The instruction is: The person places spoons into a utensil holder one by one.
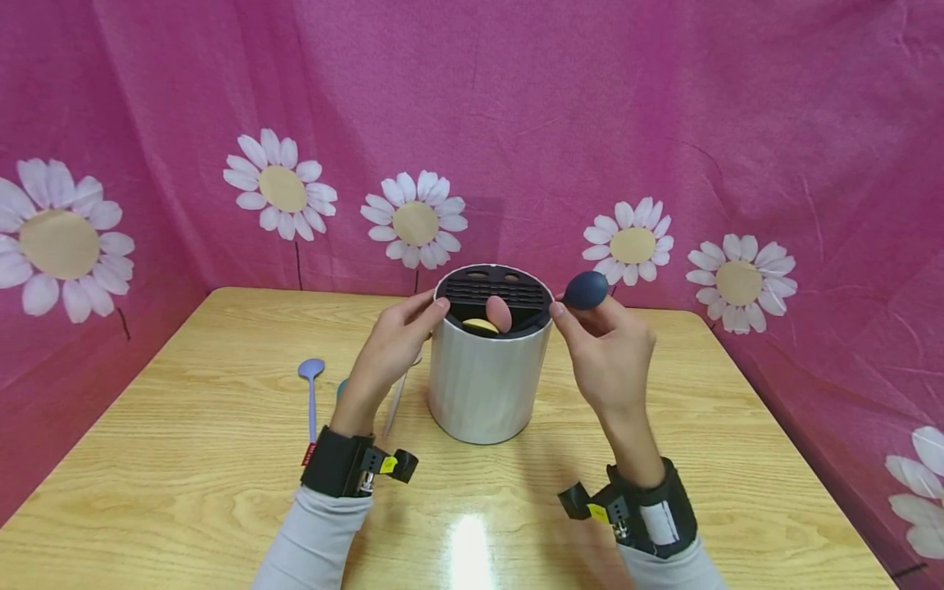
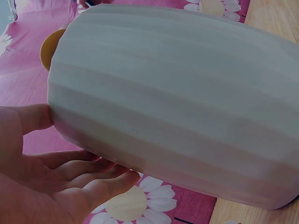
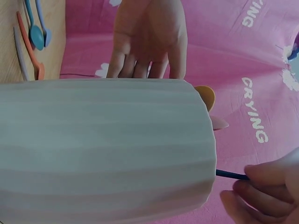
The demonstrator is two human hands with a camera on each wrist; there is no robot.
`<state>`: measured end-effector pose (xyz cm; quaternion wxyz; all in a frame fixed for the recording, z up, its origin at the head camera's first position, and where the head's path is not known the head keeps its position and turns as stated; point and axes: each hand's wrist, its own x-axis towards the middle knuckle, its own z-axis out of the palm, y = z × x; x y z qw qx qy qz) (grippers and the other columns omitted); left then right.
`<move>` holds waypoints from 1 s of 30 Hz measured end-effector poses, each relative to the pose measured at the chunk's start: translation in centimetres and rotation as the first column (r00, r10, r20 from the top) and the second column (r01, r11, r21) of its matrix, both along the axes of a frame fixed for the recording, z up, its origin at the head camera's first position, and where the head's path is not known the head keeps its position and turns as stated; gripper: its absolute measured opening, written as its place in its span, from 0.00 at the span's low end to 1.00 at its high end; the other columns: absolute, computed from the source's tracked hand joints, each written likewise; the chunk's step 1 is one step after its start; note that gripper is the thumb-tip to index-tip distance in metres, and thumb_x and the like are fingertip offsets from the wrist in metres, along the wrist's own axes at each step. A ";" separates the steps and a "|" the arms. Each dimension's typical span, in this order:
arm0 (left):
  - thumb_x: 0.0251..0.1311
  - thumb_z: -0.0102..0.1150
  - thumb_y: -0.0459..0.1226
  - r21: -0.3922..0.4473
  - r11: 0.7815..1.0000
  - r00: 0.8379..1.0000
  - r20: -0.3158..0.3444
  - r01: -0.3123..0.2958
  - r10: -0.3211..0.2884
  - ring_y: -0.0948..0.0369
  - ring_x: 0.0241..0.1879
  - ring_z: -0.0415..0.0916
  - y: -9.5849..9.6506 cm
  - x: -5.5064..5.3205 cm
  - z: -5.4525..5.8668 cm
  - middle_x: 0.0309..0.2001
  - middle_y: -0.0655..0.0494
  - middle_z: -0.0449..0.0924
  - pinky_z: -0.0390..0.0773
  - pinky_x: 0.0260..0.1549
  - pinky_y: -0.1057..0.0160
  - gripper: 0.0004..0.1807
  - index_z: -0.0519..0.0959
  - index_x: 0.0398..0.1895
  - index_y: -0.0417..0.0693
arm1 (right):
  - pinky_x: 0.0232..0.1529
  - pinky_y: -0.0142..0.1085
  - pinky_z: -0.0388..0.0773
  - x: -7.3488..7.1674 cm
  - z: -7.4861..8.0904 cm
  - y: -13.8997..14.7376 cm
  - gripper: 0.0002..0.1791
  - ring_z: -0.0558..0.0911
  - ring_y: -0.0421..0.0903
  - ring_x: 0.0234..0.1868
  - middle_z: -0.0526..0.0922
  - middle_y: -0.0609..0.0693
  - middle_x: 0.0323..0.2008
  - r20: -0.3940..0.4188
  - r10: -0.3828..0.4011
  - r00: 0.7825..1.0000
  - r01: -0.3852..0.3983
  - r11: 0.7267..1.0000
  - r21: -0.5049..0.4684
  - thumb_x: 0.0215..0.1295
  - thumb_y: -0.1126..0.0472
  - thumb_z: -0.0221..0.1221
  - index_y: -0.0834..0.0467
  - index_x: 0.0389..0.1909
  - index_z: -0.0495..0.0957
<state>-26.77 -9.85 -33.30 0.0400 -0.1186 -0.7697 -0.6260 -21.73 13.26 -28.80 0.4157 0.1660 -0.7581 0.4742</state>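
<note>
Right fingers (image 3: pixel 264 199) pinch a dark-blue, oval-headed spoon (image 1: pixel 586 290); straight left fingers (image 2: pixel 110 186) touch the white ribbed cylinder (image 1: pixel 483 389) between — likely insertion, needing alignment.

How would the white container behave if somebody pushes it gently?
The white container would probably slide on the glossy table rather than tip: it stands upright and looks broad. Knocked over, it might roll, given its rounded shape.

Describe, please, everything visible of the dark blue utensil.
The dark blue utensil has a smooth oval head that looks like silicone and a thin handle. It slants, head outermost, over the right rim of the container; the handle runs into the opening, its end hidden. The right grip pinches the handle outside the rim.
</note>
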 end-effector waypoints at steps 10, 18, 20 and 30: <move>0.71 0.50 0.53 -0.001 1.000 1.000 0.001 0.000 0.000 0.64 0.16 0.55 0.0 0.0 0.0 0.26 0.56 0.62 0.57 0.16 0.68 0.26 0.70 0.68 0.55 | 0.39 0.40 0.81 -1.8 -2.0 1.3 0.06 0.83 0.42 0.34 0.86 0.51 0.29 0.080 0.001 0.997 -0.004 0.999 0.033 0.57 0.67 0.68 0.62 0.36 0.86; 0.71 0.50 0.52 0.000 1.000 1.000 0.005 -0.005 0.005 0.63 0.18 0.57 0.0 0.1 0.0 0.29 0.52 0.64 0.58 0.16 0.69 0.27 0.69 0.68 0.54 | 0.37 0.41 0.79 -1.9 -2.1 1.1 0.06 0.83 0.38 0.34 0.85 0.50 0.30 0.091 0.023 0.996 -0.027 0.999 0.045 0.58 0.67 0.68 0.63 0.37 0.85; 0.71 0.50 0.52 0.000 1.000 1.000 0.007 -0.005 0.005 0.63 0.18 0.57 0.0 0.1 0.1 0.30 0.50 0.64 0.58 0.16 0.69 0.27 0.69 0.68 0.54 | 0.37 0.43 0.79 -1.9 -2.2 1.0 0.07 0.83 0.38 0.34 0.85 0.50 0.30 0.097 0.025 0.995 -0.030 0.999 0.046 0.58 0.67 0.68 0.63 0.37 0.85; 0.70 0.50 0.54 -0.011 1.000 1.000 0.012 -0.001 0.001 0.61 0.22 0.60 0.0 0.0 0.1 0.38 0.48 0.71 0.60 0.18 0.67 0.27 0.69 0.68 0.57 | 0.38 0.48 0.81 -1.9 -2.2 1.0 0.08 0.84 0.45 0.35 0.86 0.54 0.30 0.129 0.050 0.990 -0.055 0.998 0.037 0.57 0.68 0.69 0.62 0.38 0.86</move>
